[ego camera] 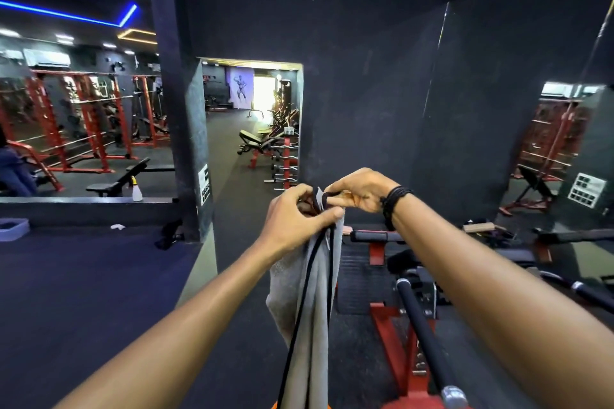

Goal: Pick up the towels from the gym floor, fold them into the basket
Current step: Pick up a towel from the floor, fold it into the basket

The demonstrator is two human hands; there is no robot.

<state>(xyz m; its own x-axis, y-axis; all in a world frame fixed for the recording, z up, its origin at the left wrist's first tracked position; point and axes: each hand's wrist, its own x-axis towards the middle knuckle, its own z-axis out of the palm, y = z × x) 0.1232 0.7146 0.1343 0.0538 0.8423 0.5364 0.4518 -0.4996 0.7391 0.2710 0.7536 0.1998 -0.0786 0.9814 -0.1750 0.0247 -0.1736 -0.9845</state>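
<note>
A grey towel (315,302) with black edging hangs straight down in front of me, bunched lengthwise. My left hand (299,219) grips its top edge from the left, thumb across the cloth. My right hand (358,191), with black bands on the wrist, pinches the same top edge from the right. Both hands meet at chest height over the dark floor. An orange patch (274,404) shows at the bottom edge behind the towel; I cannot tell what it is. No basket is plainly in view.
A red and black gym machine (412,325) with a black bar stands close on my right. Dark pillar (179,143) and mirror wall lie ahead left, a spray bottle (136,191) on its ledge. A doorway (252,116) opens onto benches and racks. Dark mat floor (83,292) spreads to my left.
</note>
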